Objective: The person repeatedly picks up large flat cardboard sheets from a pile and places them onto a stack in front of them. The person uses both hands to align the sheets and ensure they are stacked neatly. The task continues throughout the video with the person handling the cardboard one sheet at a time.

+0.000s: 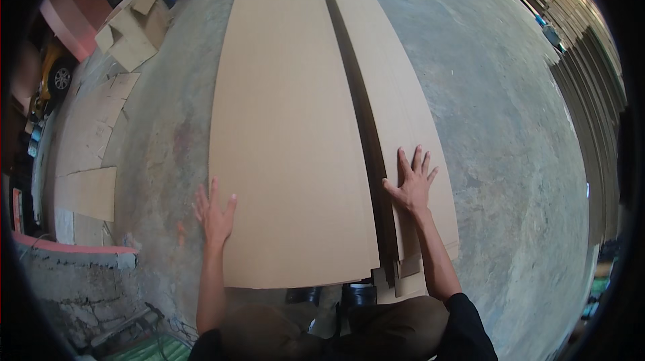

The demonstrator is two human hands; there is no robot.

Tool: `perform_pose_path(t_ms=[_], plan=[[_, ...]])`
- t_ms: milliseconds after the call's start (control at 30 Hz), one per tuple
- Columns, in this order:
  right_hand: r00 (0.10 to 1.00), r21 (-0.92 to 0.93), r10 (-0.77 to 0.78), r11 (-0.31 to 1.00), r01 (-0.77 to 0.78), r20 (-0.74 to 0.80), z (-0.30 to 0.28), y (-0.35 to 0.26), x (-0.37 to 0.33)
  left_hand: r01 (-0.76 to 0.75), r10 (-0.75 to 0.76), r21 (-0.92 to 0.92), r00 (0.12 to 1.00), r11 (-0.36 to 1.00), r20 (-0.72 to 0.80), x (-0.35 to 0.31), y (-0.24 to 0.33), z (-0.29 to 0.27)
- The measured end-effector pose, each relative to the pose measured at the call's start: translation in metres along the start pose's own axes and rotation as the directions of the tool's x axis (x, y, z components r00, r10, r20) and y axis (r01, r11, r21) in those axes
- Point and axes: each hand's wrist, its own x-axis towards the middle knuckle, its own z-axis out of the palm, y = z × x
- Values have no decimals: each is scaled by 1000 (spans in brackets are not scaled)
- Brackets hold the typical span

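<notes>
A long, wide cardboard sheet (289, 132) stretches away from my feet. Along its right side, across a dark narrow gap, lies a narrower cardboard panel (410, 119), which looks stacked in layers at its near end. My left hand (216, 216) is at the wide sheet's left edge, fingers spread, thumb over the board. With fingers splayed, my right hand (413, 186) rests on the narrow panel, its thumb reaching to the edge by the gap. Neither hand grips anything. Small cardboard pieces (408, 279) show beneath the narrow panel's near end.
Concrete floor (497, 126) surrounds the boards. Tall stacks of flat cardboard (584, 99) stand at the right. To the left are an open cardboard box (134, 28), flattened cardboard (87, 136) and a low pink-topped wall (80, 250). My black shoes (358, 295) are at the sheet's near edge.
</notes>
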Motion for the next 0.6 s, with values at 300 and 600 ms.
perform_pose_path(t_ms=[300,600], plan=[[1000,32,26,999,-26,4,-1,-2,1,-87,87,-80,996,993,1,37,-20,15],[1000,53,31,998,-31,-2,-2,-5,1,-135,126,-199,990,971,-55,51,-21,13]])
